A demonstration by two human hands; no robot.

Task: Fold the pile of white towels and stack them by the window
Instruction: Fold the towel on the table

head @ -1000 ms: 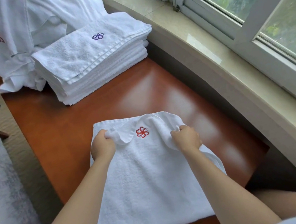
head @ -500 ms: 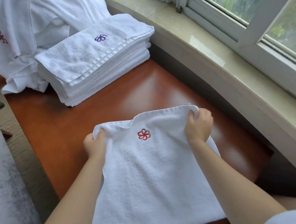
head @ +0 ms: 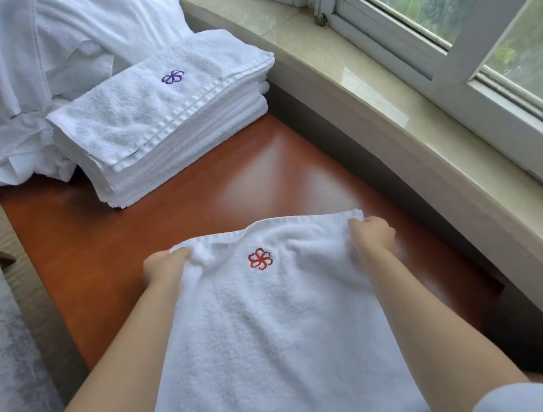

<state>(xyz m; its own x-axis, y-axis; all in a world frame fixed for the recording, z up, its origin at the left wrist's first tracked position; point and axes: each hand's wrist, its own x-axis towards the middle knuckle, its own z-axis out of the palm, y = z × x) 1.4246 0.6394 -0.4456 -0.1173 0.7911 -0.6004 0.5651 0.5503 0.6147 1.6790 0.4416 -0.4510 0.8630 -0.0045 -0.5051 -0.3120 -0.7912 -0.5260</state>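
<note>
Head view: a white towel (head: pixel 273 337) with a red flower emblem (head: pixel 260 259) lies spread on the reddish wooden table (head: pixel 98 263), filling the 6 o'clock part of the frame. The left hand (head: pixel 164 266) grips its far left corner, fingers curled into the cloth; the right hand (head: pixel 372 234) grips the far right corner the same way, so the far edge is stretched between them. At 11 o'clock sits a stack of folded towels (head: pixel 166 123), a purple flower on top, near the stone windowsill (head: pixel 369 96). Touching the stack, further toward 10 o'clock, is a heap of unfolded towels (head: pixel 46 55). The window (head: pixel 480 22) fills 1 to 2 o'clock.
</note>
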